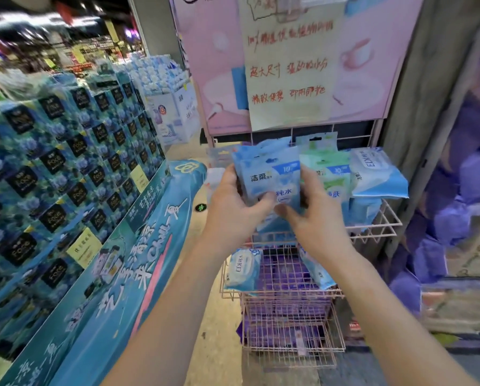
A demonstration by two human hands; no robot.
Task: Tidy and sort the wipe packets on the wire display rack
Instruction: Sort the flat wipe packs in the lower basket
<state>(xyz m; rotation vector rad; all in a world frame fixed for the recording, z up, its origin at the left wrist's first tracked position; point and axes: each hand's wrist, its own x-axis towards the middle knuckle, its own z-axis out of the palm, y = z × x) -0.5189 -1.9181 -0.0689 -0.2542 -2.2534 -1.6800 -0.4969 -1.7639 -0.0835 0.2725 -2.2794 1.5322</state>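
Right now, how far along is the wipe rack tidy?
Early to mid. Done: green packets stand upright on the top shelf. In hand: left hand and right hand grip a blue packet. Left: the tilted white-blue pack and loose packs on the lower wire shelf.

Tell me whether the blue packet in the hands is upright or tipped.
Upright: the blue packet shows its print reading level, hang tab on top.

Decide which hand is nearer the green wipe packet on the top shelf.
Right. The right hand overlaps the green packet; the left hand sits farther left, across the blue packet both hold.
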